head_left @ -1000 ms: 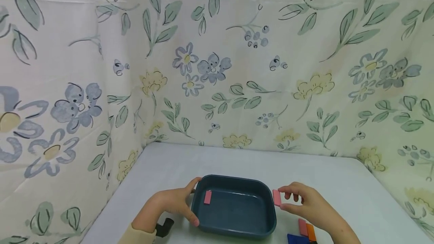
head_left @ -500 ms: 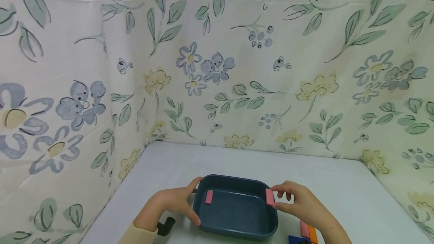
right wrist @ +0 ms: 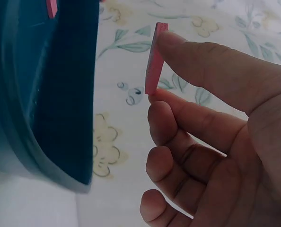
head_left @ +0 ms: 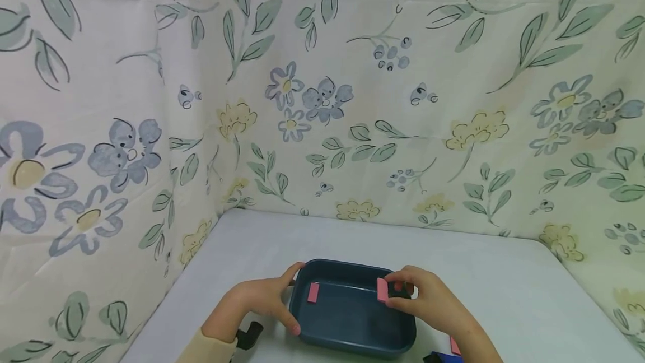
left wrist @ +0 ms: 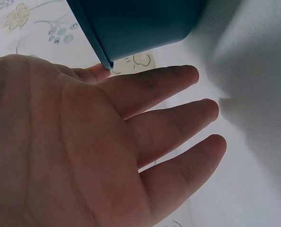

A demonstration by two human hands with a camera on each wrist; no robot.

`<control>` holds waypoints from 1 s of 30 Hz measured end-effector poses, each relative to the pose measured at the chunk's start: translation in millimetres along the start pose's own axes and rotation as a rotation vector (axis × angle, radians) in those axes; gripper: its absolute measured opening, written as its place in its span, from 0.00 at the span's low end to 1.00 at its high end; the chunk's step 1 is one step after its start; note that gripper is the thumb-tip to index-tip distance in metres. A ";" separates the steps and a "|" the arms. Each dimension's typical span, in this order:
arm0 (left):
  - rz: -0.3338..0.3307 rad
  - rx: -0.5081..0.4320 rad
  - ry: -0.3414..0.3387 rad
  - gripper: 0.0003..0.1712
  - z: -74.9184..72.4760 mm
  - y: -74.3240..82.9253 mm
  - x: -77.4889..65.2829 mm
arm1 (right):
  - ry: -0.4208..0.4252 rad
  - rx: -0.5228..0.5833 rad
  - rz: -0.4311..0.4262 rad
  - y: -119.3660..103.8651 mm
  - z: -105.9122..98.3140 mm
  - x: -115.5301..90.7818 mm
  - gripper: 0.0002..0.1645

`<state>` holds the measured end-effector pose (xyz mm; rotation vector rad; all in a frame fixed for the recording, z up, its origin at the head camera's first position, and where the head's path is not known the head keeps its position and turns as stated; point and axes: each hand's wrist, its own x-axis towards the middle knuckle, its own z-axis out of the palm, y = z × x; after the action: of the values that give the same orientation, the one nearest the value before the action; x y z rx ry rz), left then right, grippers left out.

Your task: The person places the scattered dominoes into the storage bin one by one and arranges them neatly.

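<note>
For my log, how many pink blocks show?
3: a block inside the tray, a second in the right hand, a third partly behind the right forearm; others may be hidden.

Tray (head_left: 347, 321) on table (head_left: 468, 262), block (head_left: 313, 292) inside at left, pieces (head_left: 450, 358) outside front right, cloth (head_left: 363, 170) behind

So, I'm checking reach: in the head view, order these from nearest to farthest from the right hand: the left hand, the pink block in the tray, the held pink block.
From the right hand:
1. Held block: pinched in that hand.
2. Tray block: inside the tray, towards its left end.
3. Left hand: at the tray's left end.
</note>
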<state>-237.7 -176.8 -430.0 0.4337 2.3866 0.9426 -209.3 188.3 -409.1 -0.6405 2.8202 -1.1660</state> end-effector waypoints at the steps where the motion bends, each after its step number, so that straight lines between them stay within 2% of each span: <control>1: -0.003 0.001 0.000 0.76 -0.4 0.6 -0.5 | -0.005 0.004 -0.004 -0.8 2.4 1.4 0.22; 21: -0.008 -0.003 -0.002 0.75 -0.6 0.0 -0.7 | -0.026 -0.001 -0.048 -22.6 58.2 28.1 0.23; 30: 0.006 -0.007 -0.010 0.74 3.3 0.9 1.6 | -0.016 -0.021 -0.024 -26.1 76.7 36.5 0.23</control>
<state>-237.0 -173.7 -431.9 0.4427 2.3742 0.9489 -219.9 106.3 -441.8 -0.6829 2.8236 -1.1308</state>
